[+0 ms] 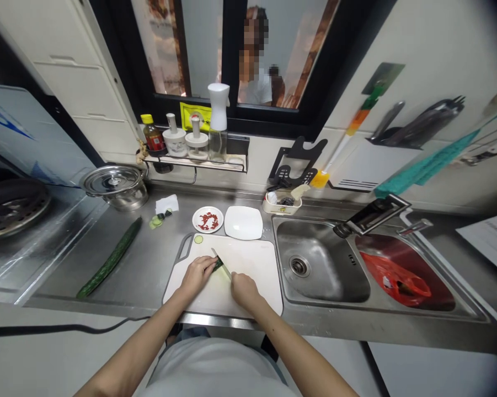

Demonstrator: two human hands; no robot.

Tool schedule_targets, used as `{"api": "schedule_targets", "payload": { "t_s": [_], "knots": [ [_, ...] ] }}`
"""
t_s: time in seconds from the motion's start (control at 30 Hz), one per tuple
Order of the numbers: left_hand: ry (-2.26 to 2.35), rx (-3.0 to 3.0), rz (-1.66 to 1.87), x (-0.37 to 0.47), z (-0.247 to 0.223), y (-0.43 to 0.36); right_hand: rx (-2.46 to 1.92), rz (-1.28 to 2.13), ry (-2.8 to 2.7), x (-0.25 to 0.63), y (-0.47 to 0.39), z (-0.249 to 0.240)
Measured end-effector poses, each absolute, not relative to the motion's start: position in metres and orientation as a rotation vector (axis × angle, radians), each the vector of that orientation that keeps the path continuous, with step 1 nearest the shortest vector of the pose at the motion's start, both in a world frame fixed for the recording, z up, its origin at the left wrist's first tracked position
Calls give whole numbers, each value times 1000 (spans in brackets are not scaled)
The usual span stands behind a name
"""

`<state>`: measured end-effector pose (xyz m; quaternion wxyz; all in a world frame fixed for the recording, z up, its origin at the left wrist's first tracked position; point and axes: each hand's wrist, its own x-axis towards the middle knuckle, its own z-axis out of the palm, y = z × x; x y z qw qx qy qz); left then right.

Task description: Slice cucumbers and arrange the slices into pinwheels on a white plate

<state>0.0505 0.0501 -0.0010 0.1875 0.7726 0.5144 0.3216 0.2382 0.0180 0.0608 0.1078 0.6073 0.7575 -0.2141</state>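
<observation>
On the white cutting board [252,275], my left hand [197,274] is closed on a short piece of cucumber [218,263], pressing it to the board. My right hand [244,289] grips a knife [222,264], its blade lying against or right beside the cucumber piece. How deep the blade sits cannot be made out. One round cucumber slice [198,239] rests near the board's upper left corner. Behind the board stand a small plate with chopped red bits [207,220] and a white square plate [244,223]. A whole cucumber [111,257] lies on the counter at the left.
A double sink [322,262] with a tap [372,215] is to the right; a red plastic bag [397,279] sits in its far basin. Cucumber scraps [156,221], a napkin [166,203] and a lidded pot [118,187] are at back left. A condiment rack [198,161] hangs behind.
</observation>
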Motion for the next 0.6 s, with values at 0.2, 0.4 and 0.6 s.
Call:
{"api": "schedule_targets", "payload": {
  "t_s": [0.2,0.4,0.6],
  "knots": [
    [1464,2174,895,51,-3,50,1820,-608,2213,234,16,66],
    [1484,2136,872,53,0,49,1826,-605,2116,241,1,76],
    [1480,2116,891,53,0,49,1826,-613,2093,246,-6,81]
  ]
}}
